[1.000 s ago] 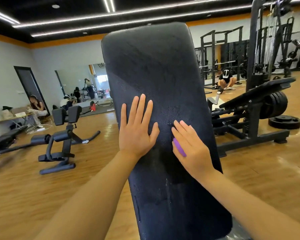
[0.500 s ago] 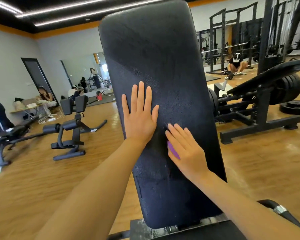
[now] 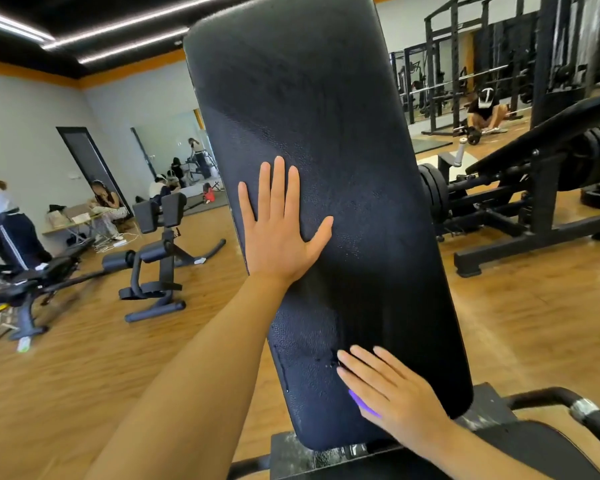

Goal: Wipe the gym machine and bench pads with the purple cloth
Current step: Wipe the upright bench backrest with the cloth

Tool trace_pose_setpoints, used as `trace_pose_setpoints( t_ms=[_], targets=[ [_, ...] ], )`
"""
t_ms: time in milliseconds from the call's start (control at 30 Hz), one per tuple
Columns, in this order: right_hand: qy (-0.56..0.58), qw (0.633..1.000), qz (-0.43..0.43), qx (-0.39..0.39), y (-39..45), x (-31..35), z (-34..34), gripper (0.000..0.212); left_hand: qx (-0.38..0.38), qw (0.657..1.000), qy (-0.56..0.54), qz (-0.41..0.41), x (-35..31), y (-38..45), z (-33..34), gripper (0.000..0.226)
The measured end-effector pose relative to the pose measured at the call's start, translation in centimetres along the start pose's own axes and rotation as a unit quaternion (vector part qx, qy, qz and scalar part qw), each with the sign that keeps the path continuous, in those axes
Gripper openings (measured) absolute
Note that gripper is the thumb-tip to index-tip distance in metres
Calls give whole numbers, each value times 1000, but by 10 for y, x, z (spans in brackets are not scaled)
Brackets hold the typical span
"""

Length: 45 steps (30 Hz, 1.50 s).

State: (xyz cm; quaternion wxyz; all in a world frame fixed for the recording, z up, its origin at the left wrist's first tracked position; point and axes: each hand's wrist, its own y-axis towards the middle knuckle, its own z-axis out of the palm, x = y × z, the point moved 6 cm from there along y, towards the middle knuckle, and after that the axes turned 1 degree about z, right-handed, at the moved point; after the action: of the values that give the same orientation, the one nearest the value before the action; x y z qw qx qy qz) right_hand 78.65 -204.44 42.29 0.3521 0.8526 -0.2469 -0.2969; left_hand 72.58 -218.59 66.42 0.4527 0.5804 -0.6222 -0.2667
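Looking across the gym left to right: a person in dark striped trousers [image 3: 13, 233] stands at the far left edge, by a low black machine [image 3: 25, 285] on the wood floor [image 3: 84, 358]. Behind, a seated person [image 3: 110, 206] is at a small table [image 3: 73, 221] against the grey wall, next to a dark doorway [image 3: 90, 164] and a wall mirror [image 3: 174, 150]. A black padded leg bench [image 3: 156, 258] stands on the floor just left of centre.

Centre: big black back pad [image 3: 326, 168], tilted, leaning toward the upper left, top edge cut off by the frame. Surface shows damp patches.

Left hand [image 3: 278, 233]: flat on the pad's left edge around mid-height, fingers straight and spread wide, thumb out to the right. Holding nothing, just pressing.

Right hand [image 3: 392, 393]: flat on the pad near its lower right corner, fingers straight and pointing up-left, pressing the purple cloth [image 3: 362, 405] against the pad. Cloth is almost fully covered by the palm; only a thin purple strip shows at the hand's lower left side. Cannot tell how it is folded.

Below the pad: black seat [image 3: 520, 445] and a curved handle [image 3: 575, 407] at the bottom right.

Right side: black plate-loaded machine [image 3: 534, 209] with weight plates [image 3: 433, 188], racks [image 3: 465, 64] behind, and a crouching person in a cap [image 3: 484, 109] near a barbell.
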Motion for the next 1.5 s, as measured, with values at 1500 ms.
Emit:
trace_pose_setpoints(
  t_ms=[1500],
  targets=[
    [-115, 961, -248, 33, -14, 45, 20, 47, -123, 983, -109, 87, -11, -108, 13, 61]
  ],
)
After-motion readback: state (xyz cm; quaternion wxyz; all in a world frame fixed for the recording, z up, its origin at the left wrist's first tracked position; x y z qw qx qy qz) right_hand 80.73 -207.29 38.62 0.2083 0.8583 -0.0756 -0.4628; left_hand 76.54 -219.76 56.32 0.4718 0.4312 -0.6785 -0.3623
